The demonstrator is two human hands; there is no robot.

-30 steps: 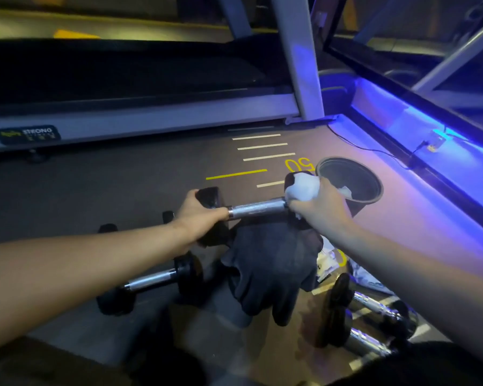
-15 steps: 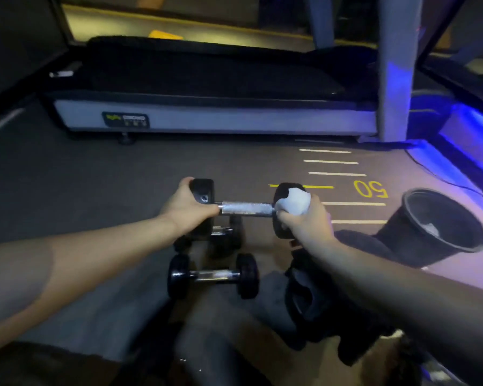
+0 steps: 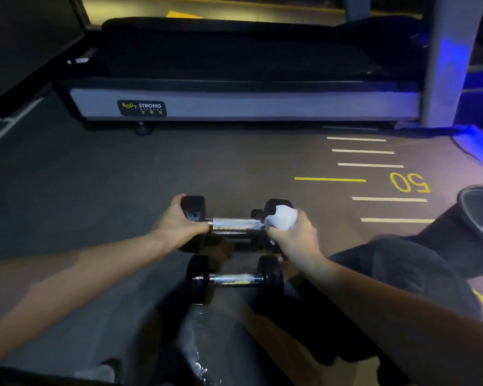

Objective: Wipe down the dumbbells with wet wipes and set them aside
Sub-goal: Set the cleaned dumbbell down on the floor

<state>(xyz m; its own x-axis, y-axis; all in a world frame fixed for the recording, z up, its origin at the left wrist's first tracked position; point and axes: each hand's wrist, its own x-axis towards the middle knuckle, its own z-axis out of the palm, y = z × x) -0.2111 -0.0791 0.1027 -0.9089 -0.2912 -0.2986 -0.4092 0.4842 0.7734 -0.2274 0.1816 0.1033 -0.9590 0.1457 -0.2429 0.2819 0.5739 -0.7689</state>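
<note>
The left hand (image 3: 179,222) clamps one dumbbell (image 3: 236,224) head, steadying it while the right hand (image 3: 292,236), closed on a wipe (image 3: 282,217), rubs the other.

Black-ended chrome dumbbell (image 3: 236,224), white wipe (image 3: 281,217).

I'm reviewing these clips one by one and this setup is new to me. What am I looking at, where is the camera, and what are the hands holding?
There is no robot: the camera sits on a person's head, looking down at their own bare arms over a gym floor. The left hand grips one end of a dumbbell. The right hand presses a white wipe against its other end. A second dumbbell lies on the floor nearer the person, with a treadmill beyond and a dark bin at the right edge.
</note>
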